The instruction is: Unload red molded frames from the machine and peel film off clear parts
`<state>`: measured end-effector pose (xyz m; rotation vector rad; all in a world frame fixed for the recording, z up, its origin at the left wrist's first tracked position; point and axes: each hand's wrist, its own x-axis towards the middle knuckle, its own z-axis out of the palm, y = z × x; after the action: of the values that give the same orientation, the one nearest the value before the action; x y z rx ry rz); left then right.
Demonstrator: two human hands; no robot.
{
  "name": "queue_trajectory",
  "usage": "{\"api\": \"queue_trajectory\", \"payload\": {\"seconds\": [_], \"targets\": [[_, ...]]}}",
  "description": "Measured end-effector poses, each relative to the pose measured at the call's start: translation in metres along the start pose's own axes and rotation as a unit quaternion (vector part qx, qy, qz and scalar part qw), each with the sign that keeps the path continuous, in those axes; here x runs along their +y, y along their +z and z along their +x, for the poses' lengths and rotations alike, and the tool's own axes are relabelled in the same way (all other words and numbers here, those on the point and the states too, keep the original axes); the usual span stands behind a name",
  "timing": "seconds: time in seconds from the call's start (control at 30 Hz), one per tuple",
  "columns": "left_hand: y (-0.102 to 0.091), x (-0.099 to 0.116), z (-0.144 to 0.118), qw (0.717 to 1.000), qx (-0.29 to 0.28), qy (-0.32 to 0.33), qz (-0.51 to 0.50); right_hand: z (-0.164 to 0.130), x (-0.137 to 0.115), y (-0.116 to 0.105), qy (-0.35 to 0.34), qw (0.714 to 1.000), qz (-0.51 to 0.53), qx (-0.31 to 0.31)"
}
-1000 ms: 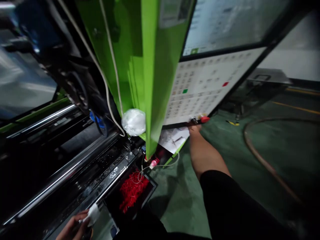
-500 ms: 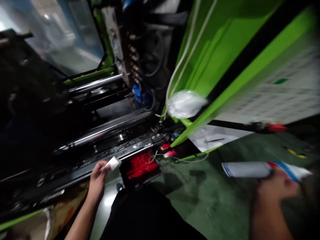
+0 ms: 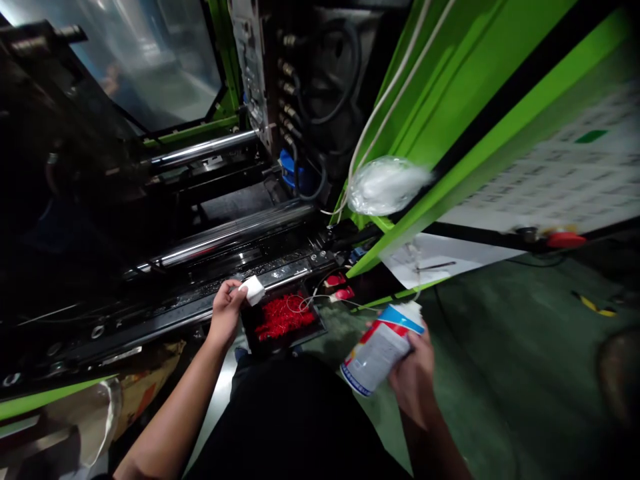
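Observation:
My left hand (image 3: 229, 308) is closed on a small folded white wipe (image 3: 253, 289), pinched between thumb and fingers just in front of the machine's lower rail. Wrapped around a spray can (image 3: 381, 348) is my right hand (image 3: 417, 367). The can is white with red and blue bands and tilts, its white top pointing up to the right. Between my hands, lower down, sits a black tray (image 3: 320, 328) holding bright red pieces with a thin cable looped over them.
A green machine (image 3: 480, 73) with dark metal bars (image 3: 225, 240) fills the left and back. A clear plastic bag (image 3: 385, 187) hangs near white hoses. At right are a control panel (image 3: 555, 173) with a red knob (image 3: 565, 239) and a paper sheet (image 3: 450, 260).
My right hand has swung the spray can from the far right inward to the left, turning it more upright. My left hand has shifted slightly up and right with the wipe.

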<state>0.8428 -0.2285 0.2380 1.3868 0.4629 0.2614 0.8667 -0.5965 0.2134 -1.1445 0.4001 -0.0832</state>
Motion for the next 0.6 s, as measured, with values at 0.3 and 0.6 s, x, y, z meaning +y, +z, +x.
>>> {"api": "queue_trajectory", "payload": {"seconds": [0.3,0.6], "targets": [[0.0,-0.003,-0.031,1.0,0.007,-0.026,-0.011,-0.021,-0.011,0.084,0.108,0.92,0.01,-0.376],[-0.01,0.005,-0.049,0.988,-0.016,0.025,0.153,-0.028,-0.016,0.107,0.034,0.862,-0.168,-0.477]]}}
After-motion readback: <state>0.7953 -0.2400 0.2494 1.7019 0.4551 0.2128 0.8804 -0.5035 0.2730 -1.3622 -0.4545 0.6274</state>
